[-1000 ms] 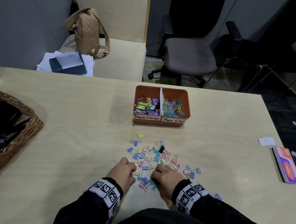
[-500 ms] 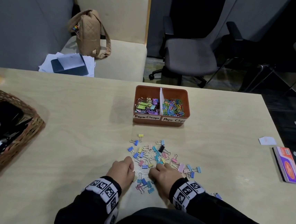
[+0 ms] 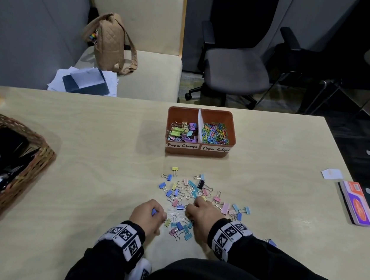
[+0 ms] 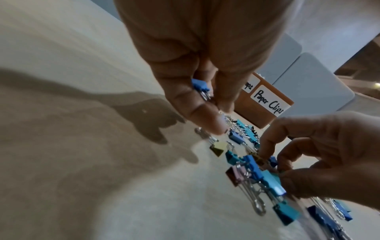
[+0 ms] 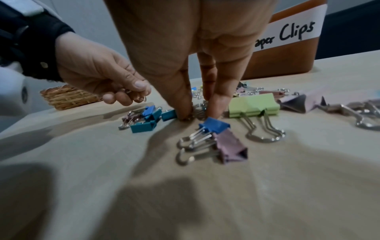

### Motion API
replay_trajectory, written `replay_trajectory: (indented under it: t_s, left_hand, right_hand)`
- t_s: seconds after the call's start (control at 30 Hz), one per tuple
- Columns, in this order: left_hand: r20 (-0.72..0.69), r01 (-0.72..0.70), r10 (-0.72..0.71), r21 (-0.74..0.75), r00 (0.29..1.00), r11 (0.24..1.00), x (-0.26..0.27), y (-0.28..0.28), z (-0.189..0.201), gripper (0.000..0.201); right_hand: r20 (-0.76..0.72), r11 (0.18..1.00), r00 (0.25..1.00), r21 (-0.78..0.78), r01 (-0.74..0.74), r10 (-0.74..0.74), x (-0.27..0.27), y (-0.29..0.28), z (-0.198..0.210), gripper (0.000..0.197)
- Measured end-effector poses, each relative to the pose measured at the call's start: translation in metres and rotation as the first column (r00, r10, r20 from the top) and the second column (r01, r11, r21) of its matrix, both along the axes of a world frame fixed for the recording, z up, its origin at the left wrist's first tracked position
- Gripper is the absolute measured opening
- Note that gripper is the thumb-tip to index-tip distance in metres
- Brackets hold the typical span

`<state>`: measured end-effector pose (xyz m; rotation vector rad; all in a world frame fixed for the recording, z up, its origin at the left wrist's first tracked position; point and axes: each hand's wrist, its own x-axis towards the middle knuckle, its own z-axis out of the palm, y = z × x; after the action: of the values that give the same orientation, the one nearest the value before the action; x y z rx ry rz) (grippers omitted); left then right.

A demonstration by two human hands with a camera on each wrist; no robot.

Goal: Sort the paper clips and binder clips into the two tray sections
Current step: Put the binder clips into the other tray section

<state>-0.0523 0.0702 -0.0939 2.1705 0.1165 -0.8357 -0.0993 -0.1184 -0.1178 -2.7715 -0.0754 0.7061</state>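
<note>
Wrist views only: your left hand (image 4: 191, 53) pinches a blue binder clip (image 4: 200, 85); right hand's (image 5: 191, 48) fingertips (image 5: 216, 108) pinch wire-looped handles on the matte table (image 5: 205, 194).

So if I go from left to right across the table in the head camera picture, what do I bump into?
Wicker basket → left hand → right hand → small white paper slip → orange and purple booklet. The tray and loose binder clips sit above the hands, so they are left out.
</note>
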Motion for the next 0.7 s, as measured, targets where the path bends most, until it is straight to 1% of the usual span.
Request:
replay_trajectory:
  t_s: [0.07,0.17,0.23,0.37,0.47,0.53,0.6,0.7]
  left_hand:
    - [0.008,0.024,-0.024,0.027,1.0,0.999,0.0,0.001,0.0,0.009]
    - [0.1,0.181,-0.201,0.184,0.974,0.966,0.001,0.001,0.0,0.018]
    - [0.11,0.216,-0.246,0.228,0.963,0.949,0.001,-0.002,0.0,0.022]
    - [0.13,0.196,-0.238,0.268,0.963,0.943,-0.001,-0.011,0.001,0.027]
    - [0.132,0.22,-0.269,0.301,0.954,0.928,0.002,-0.015,0.001,0.021]
    - [0.121,0.241,-0.288,0.302,0.95,0.922,0.005,-0.016,0.001,0.018]
    - [0.114,0.276,-0.324,0.308,0.939,0.91,0.008,-0.017,-0.001,0.02]
    - [0.113,0.305,-0.35,0.297,0.93,0.905,0.011,-0.016,-0.002,0.023]
  right_hand:
    - [-0.005,1.0,1.0,-0.01,-0.012,0.012,-0.001,0.001,0.002,0.054]
    - [-0.001,0.999,1.0,-0.044,-0.026,0.026,0.0,0.003,0.004,0.041]
    - [-0.002,0.998,1.0,-0.057,-0.025,0.025,0.001,0.004,0.005,0.039]
    - [-0.003,0.997,0.999,-0.065,-0.039,0.039,0.004,0.004,0.0,0.056]
    - [0.001,0.992,0.996,-0.085,-0.089,0.089,0.004,0.006,0.0,0.06]
    - [0.011,0.987,0.992,-0.1,-0.125,0.126,0.005,0.006,0.001,0.056]
    - [0.024,0.987,0.991,-0.09,-0.132,0.134,0.004,0.005,0.003,0.05]
    - [0.044,0.995,0.995,-0.034,-0.094,0.095,0.005,0.003,0.008,0.029]
